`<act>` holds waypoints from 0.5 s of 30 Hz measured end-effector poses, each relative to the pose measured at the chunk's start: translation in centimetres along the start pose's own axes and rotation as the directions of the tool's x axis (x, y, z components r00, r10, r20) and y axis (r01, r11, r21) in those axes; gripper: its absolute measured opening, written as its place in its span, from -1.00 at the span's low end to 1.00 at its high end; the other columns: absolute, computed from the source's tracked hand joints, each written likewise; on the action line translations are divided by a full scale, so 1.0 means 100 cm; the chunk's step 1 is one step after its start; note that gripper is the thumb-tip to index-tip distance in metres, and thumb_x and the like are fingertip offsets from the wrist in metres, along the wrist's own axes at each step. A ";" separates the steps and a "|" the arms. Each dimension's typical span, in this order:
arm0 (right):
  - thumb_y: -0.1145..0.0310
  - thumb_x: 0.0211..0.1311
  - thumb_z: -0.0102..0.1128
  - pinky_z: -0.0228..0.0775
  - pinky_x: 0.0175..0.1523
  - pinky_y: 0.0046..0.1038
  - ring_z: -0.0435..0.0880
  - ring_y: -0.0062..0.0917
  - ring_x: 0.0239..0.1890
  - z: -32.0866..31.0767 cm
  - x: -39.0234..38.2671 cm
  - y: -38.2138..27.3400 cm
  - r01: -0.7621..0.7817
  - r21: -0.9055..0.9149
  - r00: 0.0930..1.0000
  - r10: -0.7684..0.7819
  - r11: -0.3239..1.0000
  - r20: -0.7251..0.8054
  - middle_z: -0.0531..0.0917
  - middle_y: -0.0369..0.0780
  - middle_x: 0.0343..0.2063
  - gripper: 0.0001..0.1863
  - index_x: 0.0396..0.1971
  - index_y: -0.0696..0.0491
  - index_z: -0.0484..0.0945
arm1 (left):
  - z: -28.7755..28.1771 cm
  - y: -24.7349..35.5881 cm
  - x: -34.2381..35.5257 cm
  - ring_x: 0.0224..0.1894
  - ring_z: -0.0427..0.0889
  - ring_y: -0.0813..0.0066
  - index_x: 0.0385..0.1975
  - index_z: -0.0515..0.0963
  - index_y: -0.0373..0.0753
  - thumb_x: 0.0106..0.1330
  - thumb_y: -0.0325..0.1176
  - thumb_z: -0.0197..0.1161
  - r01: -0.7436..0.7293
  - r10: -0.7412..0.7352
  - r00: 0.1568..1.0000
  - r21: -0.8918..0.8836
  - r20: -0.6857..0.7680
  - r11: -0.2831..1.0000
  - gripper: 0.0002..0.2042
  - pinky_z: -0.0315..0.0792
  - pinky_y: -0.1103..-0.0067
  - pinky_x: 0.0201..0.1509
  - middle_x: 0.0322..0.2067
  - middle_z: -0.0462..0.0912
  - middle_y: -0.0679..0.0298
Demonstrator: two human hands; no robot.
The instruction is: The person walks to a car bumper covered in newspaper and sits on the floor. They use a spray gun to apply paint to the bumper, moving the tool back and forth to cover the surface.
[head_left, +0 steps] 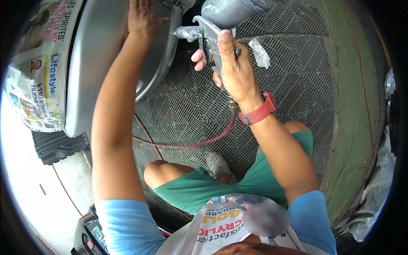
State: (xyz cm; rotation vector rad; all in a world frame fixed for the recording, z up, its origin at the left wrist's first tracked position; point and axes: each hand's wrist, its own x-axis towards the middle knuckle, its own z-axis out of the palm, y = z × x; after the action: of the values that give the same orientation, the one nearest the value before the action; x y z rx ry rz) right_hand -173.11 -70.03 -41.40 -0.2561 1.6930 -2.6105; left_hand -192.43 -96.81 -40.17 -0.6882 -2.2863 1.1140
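Observation:
My right hand grips a metal spray gun, its thumb up along the handle and some fingers in front by the trigger. The nozzle points left toward a silver-grey car body panel. On top of the gun sits a grey paint cup, partly cut off by the upper edge. A red air hose runs from the handle's base down to the floor. With fingers stretched out, my left hand lies against the panel; its fingertips reach the picture's upper edge.
Newspaper under clear plastic covers the panel's left side. Dark grid mats cover the floor, with a crumpled paper scrap on them. A green cloth strip lies to the right. Behind at lower left stands part of another vehicle.

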 end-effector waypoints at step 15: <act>-0.22 0.63 -0.10 0.54 -0.23 -0.53 0.66 -0.65 -0.44 -0.015 -0.017 -0.013 -0.120 0.208 0.977 0.152 0.971 -0.147 0.72 -0.25 -0.41 -0.30 0.28 0.14 0.57 | 0.011 0.103 0.031 0.71 -0.31 0.15 0.65 -0.04 -0.24 0.56 0.20 -0.20 -0.201 0.168 0.763 -0.018 0.624 0.979 -0.19 -0.58 0.12 0.70 0.68 -0.09 0.23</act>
State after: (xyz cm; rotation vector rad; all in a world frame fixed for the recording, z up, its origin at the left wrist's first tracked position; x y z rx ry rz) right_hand -171.61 -67.97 -41.05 0.0766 1.4166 -2.7325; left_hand -193.19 -89.95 -48.49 -0.5902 -2.7609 1.6940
